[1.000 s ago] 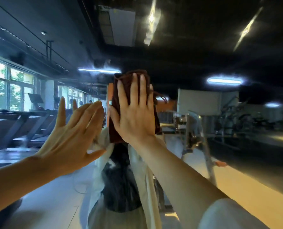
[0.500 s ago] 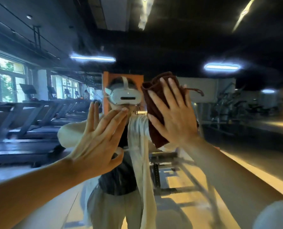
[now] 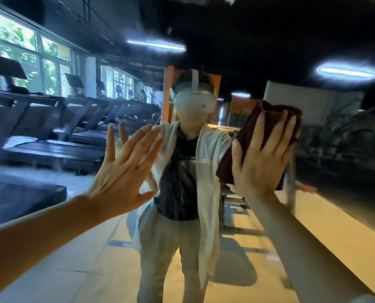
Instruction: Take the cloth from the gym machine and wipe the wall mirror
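Fingers [image 3: 269, 136] of the right hand [image 3: 258, 162] press the cloth [image 3: 267, 119] flat on the mirror [image 3: 313, 215]; left hand [image 3: 121, 171] splayed flat.

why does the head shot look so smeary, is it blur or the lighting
Head view: mostly motion blur, smearing the treadmills and the dim right side; ceiling strip lights bloom into haloes; wide-angle lens bends the edges; the right hand on the cloth stays fairly sharp.

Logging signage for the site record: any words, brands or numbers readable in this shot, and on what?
None readable.
Headset reflected in the mirror: no legible mark.
Cloth under the right hand: no label shows.
Treadmill consoles: dark and blurred, nothing reads.
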### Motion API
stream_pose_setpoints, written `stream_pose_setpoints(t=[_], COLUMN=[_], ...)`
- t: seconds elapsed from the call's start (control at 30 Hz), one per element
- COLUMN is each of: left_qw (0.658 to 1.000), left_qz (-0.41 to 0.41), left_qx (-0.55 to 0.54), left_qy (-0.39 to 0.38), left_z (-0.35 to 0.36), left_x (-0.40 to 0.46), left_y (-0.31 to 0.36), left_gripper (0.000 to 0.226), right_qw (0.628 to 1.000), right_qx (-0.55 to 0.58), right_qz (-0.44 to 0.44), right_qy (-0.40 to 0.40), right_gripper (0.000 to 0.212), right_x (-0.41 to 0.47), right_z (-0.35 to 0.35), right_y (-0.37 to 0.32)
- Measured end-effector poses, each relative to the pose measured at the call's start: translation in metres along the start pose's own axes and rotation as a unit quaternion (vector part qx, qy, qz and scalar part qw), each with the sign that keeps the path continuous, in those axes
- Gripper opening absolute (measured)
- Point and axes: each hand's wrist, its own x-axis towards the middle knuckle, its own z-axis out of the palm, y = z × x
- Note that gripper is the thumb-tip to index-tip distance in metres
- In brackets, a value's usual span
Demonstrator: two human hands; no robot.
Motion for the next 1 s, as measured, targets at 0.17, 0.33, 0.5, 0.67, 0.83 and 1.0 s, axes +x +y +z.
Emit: stream_pose_setpoints(t=[0.17,0.33,0.5,0.67,0.83,1.0], left_qw=[0.999,0.991,0.991,0.993,0.990,0.987], left_qz=[-0.051,-0.123,-0.124,-0.098,-0.119,-0.144], left_qx=[-0.013,-0.041,-0.056,-0.060,-0.053,-0.059], left_qy=[0.012,0.021,0.012,-0.031,-0.047,-0.033], left_z=[0.004,0.008,0.017,0.026,0.033,0.038], left_x=[-0.014,-0.025,-0.035,-0.056,-0.058,-0.060], left_y=[-0.007,-0.012,0.011,0.035,0.045,0.052], left_gripper=[0.131,0.128,0.130,0.135,0.139,0.128], right_qw=[0.995,0.986,0.962,0.960,1.000,0.984], right_qx=[0.029,0.048,0.030,-0.023,0.015,0.058], right_qz=[-0.098,-0.157,-0.269,-0.274,-0.004,-0.165], right_qy=[-0.010,-0.019,-0.043,-0.057,0.006,-0.015], right_gripper=[0.071,0.065,0.059,0.065,0.066,0.058], right_x=[-0.017,-0.026,-0.069,-0.099,-0.022,-0.075], right_z=[0.011,0.017,0.022,0.017,0.005,0.021], right_y=[-0.107,-0.152,-0.104,-0.019,-0.066,-0.096])
